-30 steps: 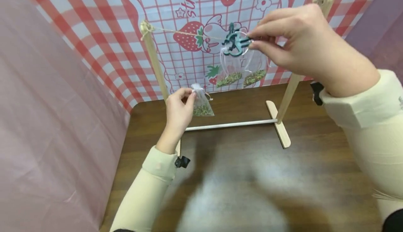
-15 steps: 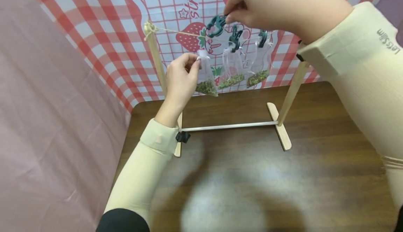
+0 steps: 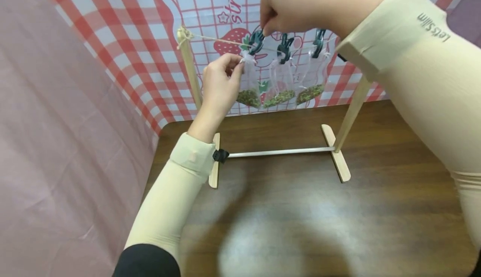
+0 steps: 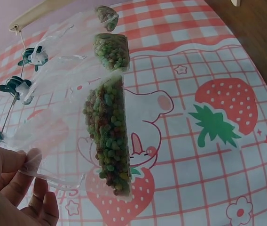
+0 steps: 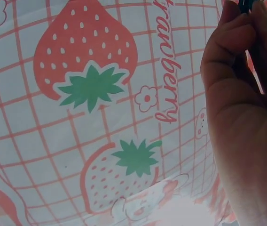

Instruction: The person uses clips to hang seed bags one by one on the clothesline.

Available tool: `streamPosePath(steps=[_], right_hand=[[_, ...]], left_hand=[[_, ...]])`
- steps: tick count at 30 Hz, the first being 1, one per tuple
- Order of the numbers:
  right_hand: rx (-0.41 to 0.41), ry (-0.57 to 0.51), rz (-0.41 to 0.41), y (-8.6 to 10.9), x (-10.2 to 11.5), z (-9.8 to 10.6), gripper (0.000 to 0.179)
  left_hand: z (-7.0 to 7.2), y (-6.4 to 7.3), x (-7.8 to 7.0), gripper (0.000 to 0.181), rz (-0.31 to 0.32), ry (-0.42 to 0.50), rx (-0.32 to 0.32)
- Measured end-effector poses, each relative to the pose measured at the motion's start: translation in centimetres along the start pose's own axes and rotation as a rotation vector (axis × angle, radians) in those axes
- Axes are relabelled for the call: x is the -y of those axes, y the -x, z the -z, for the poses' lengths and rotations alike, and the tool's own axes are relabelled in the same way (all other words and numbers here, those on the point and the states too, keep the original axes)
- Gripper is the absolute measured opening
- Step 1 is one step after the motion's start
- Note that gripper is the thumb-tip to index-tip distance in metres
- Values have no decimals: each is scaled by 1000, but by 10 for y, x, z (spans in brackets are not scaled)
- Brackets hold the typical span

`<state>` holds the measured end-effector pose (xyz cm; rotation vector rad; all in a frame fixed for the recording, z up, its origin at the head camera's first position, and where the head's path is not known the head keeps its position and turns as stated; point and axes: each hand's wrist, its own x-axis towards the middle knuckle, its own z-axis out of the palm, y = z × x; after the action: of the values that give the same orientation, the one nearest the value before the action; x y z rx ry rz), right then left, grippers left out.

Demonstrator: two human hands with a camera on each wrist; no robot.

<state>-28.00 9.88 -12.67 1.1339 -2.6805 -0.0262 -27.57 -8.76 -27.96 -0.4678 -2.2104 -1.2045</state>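
My left hand point(image 3: 221, 82) pinches the gathered top of a sheer white organza bag point(image 3: 249, 98) with green and brownish pellets in its bottom. The bag hangs just under a thin string point(image 3: 219, 40). From above, my right hand point(image 3: 300, 3) pinches the handles of a dark green spring clip point(image 3: 257, 42), whose jaws are at the string and the bag's top. To the right, two more green clips point(image 3: 284, 50) hold similar bags point(image 3: 279, 97) on the string. In the left wrist view, thumb and fingers grip the bag's sheer neck point(image 4: 32, 160). The right wrist view shows only the clip's handle ends.
The string is tied to the left wooden post point(image 3: 191, 72); the right post point(image 3: 353, 114) stands on a wooden foot point(image 3: 340, 164). A white rod point(image 3: 278, 152) joins the posts low over the brown table point(image 3: 285, 210). Behind hangs a strawberry-print cloth point(image 3: 124, 30), with a pink curtain point(image 3: 75, 143) at left.
My left hand has raised the bag up to the string. My right hand has brought the clip leftward from near the hanging clips, then down onto the string at the bag's top.
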Motion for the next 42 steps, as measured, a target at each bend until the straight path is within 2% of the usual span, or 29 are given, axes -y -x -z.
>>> streamPosePath(steps=[5,11,17,20,26,30,33,42], right_hand=[[38,-7,-6,0,2,0,19],[11,21,19,0,1,0,18],[27,36,22,-2,1,1,18],[37,31,31,-4,3,1,18],[39,36,19,-6,6,-1,19],[47,47,-3,-5,6,-2,18],[65,41,-10,-6,7,-3,17],[52,18,2,-7,4,-9,18]], left_hand=[[-1,-2,-3,11,-2,-12,5],[-2,-4,-6,12,-4,-33,5],[-3,-5,-7,14,39,-33,-12],[-4,-6,-8,14,40,-37,-12],[-5,-7,-12,13,-11,1,15],[-5,-7,-11,11,-55,11,7],[-5,-7,-10,11,-62,8,9],[-5,-8,-10,12,-10,-9,38]])
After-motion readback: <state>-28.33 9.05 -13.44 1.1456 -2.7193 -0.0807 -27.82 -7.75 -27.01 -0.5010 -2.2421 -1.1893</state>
